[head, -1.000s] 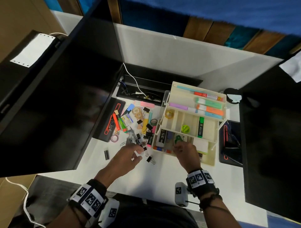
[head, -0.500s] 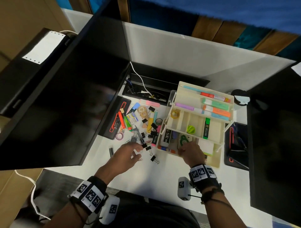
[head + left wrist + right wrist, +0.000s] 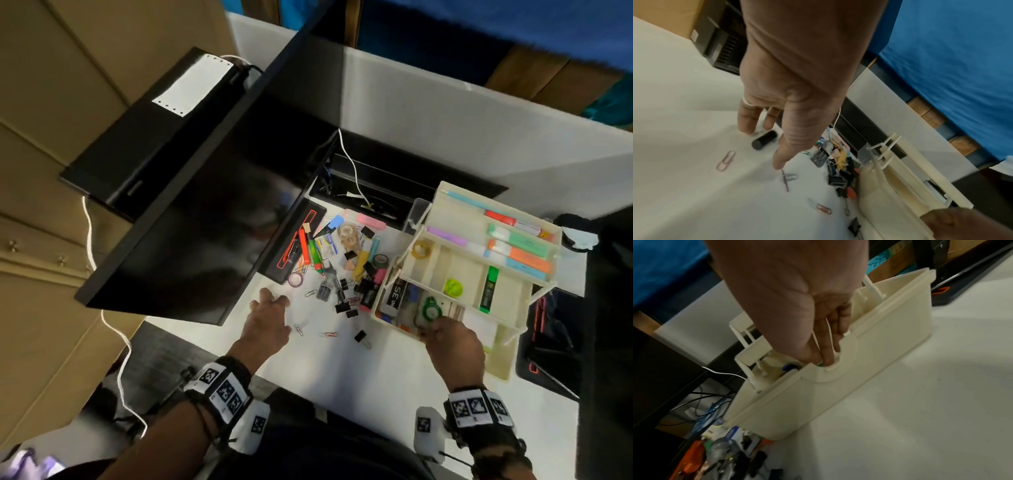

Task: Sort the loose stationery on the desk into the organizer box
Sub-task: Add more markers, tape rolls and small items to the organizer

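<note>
The cream organizer box [image 3: 503, 363] stands open on the right of the desk, with highlighters in its upper trays. My right hand [image 3: 426, 329] dips into the front lower compartment beside a green tape dispenser [image 3: 431, 310]. In the right wrist view the right hand [image 3: 823, 361] pinches a thin white loop just inside the box rim [image 3: 879, 353]. My left hand [image 3: 270, 298] is spread open left of the stationery pile [image 3: 342, 260]. In the left wrist view the left hand [image 3: 763, 149] hovers over a small black cylinder [image 3: 764, 142], with paper clips [image 3: 725, 160] lying nearby.
A big black monitor [image 3: 205, 222] overhangs the desk just left of my left hand. A second dark screen [image 3: 609, 308] stands to the right of the box. Behind the pile is a cable tray [image 3: 376, 185]. A black binder clip [image 3: 359, 336] and paper clips [image 3: 298, 329] lie between my hands.
My left hand has left the clips at the pile's near edge, moved left and opened its fingers. My right hand has stayed at the box's front compartment.
</note>
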Motion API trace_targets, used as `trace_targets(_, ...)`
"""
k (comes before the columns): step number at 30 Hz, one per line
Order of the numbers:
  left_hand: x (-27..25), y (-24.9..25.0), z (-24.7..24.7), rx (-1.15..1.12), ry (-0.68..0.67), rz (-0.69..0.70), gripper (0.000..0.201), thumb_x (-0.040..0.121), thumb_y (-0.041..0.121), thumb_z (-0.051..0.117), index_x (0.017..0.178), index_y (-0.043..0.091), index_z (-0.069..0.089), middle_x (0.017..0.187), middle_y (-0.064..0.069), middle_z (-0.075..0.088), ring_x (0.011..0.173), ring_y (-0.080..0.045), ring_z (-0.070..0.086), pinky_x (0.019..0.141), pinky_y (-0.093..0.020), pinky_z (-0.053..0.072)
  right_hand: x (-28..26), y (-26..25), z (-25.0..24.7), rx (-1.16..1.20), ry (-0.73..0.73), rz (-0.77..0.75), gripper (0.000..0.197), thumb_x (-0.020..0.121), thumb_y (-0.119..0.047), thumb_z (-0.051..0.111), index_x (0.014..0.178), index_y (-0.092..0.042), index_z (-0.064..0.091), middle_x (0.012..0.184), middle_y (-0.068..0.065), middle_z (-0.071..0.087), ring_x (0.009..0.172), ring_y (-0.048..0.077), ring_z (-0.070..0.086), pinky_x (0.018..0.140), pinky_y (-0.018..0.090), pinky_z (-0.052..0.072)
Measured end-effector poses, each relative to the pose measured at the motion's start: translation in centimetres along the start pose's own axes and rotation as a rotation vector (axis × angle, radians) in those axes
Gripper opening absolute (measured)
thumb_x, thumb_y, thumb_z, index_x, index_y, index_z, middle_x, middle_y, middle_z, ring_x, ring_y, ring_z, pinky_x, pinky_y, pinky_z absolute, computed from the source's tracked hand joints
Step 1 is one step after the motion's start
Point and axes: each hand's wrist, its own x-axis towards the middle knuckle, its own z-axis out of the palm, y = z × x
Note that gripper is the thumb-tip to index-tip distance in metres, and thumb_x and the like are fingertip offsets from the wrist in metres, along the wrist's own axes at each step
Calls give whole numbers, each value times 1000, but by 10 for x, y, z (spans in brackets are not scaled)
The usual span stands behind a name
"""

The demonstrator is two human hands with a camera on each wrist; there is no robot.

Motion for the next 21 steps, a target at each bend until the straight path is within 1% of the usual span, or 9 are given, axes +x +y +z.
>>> trace_targets(2, 4, -5, 5, -38, 4, 19, 53, 88, 21, 78, 136, 23, 55, 131, -6, 37, 111, -29, 56, 98, -35, 54, -10, -13, -9, 79, 110, -70, 11, 86, -12, 71, 82, -20, 77, 79, 13, 75, 75, 38, 70, 70, 38, 55)
trace_targets(4, 7, -10, 6, -89, 37, 45, 42, 87, 13, 76, 126, 20, 60, 123, -6, 40, 98, -27, 61, 95, -39, 56, -21, -33, -17, 204, 171, -191, 13, 87, -6, 71, 86, -19, 77, 83, 9, 76, 75, 32, 70, 68, 30, 51)
trace_targets(7, 13, -16, 7, -157, 83, 113, 33, 85, 2, 69, 113, 19, 65, 113, -4, 46, 82, -25, 62, 84, -33, 57, -33, -77, -16, 341, 138, -451, 16, 88, -1, 71, 89, -16, 75, 83, -3, 72, 70, 15, 66, 63, 19, 47)
trace_targets(9, 15, -19, 7, -199, 102, 163, 25, 83, 2, 67, 102, 19, 66, 106, -1, 51, 83, -22, 62, 78, -27, 54, -32, -108, -2, 374, 62, -574, 14, 91, -4, 69, 93, -17, 73, 85, -5, 70, 70, 11, 64, 64, 22, 52)
trace_targets(11, 16, -20, 7, -281, 108, 166, 18, 79, 4, 68, 87, 20, 64, 104, 2, 62, 84, -19, 65, 77, -28, 57, -23, -133, 18, 344, -47, -572, 14, 93, -13, 69, 107, -16, 68, 95, 1, 69, 78, 16, 66, 70, 33, 58)
trace_targets(12, 16, -20, 6, -329, 109, 149, 16, 78, 5, 69, 80, 20, 63, 102, 4, 68, 84, -18, 68, 75, -25, 57, -16, -143, 30, 305, -97, -553, 24, 93, -17, 70, 117, -15, 65, 105, 5, 67, 87, 21, 67, 78, 37, 59)
trace_targets(15, 12, -18, -3, -453, 114, 76, 20, 79, 7, 70, 70, 23, 61, 80, 8, 68, 72, -11, 66, 61, -7, 43, 1, -166, 62, 219, -227, -451, 52, 95, -21, 69, 143, -14, 51, 136, 16, 48, 110, 32, 63, 96, 41, 54)
trace_targets(17, 8, -17, -9, -522, 135, 45, 16, 79, 9, 71, 69, 18, 62, 69, 9, 65, 65, -7, 61, 56, -7, 39, 10, -173, 81, 183, -233, -422, 56, 95, -22, 68, 147, -15, 47, 140, 18, 44, 110, 37, 64, 94, 44, 57)
trace_targets(21, 1, -20, -15, -613, 172, 43, 9, 80, 11, 72, 76, 17, 66, 71, 10, 67, 67, -6, 62, 59, -11, 43, 21, -173, 102, 168, -196, -395, 55, 93, -25, 70, 144, -17, 50, 132, 15, 49, 103, 32, 67, 87, 45, 61)
